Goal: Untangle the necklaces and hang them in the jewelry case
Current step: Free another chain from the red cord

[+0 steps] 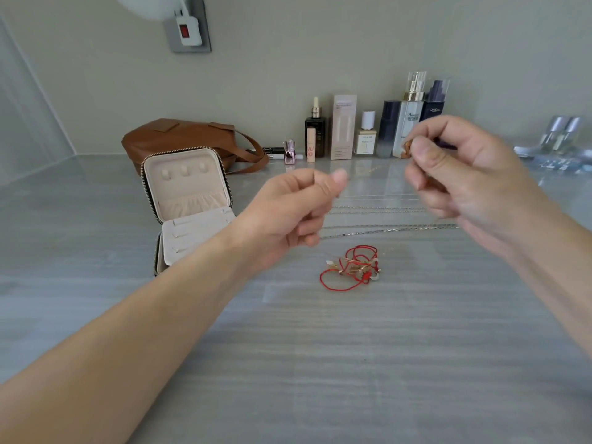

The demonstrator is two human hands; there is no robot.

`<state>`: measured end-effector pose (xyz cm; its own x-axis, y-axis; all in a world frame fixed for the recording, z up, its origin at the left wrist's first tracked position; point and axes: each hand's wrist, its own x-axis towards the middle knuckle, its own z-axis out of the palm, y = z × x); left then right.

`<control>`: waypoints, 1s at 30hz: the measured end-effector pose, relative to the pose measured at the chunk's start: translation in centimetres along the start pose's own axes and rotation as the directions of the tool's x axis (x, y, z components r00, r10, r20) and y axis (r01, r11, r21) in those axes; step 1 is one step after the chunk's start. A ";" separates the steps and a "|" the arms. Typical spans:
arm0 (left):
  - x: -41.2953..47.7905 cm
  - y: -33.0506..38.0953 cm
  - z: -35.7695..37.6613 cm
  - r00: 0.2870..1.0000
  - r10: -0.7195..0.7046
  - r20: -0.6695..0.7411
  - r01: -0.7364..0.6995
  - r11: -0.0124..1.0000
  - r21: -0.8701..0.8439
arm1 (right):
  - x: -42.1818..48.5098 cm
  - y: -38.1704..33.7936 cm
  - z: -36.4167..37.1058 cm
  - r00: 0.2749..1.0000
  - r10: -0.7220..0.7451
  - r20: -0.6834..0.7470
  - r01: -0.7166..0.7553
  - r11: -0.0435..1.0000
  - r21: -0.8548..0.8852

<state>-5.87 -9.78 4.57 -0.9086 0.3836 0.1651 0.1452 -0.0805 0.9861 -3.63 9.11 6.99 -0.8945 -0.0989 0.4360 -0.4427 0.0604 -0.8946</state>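
Observation:
Both hands are raised above the grey counter. My left hand (298, 206) pinches one end of a very thin chain, and my right hand (461, 174) pinches the other end, with a small brown pendant (407, 147) at its fingertips. The thin chain (378, 196) stretches faintly between them. Below, silver chains (384, 229) lie in straight lines on the counter. A tangled bundle of red cord and gold chain (350, 267) lies in front of them. The jewelry case (189, 203) stands open at the left, with three hooks in its beige lid and nothing hanging on them.
A brown leather bag (179, 139) lies behind the case. Cosmetic bottles and boxes (368, 129) line the back wall. Clear glass items (557, 139) sit at the far right. A wall socket with a plug (189, 27) is above.

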 end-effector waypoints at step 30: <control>-0.6 1.1 0.1 0.988 0.156 0.001 -0.151 0.955 -0.254 | 2.9 -8.8 0.1 0.988 -0.147 -0.051 0.127 0.953 -0.274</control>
<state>-5.15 -10.03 5.56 -0.8742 0.3675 0.3173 0.1762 -0.3689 0.9126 -2.35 8.22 16.12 -0.8219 -0.0559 0.5669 -0.5530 0.3168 -0.7706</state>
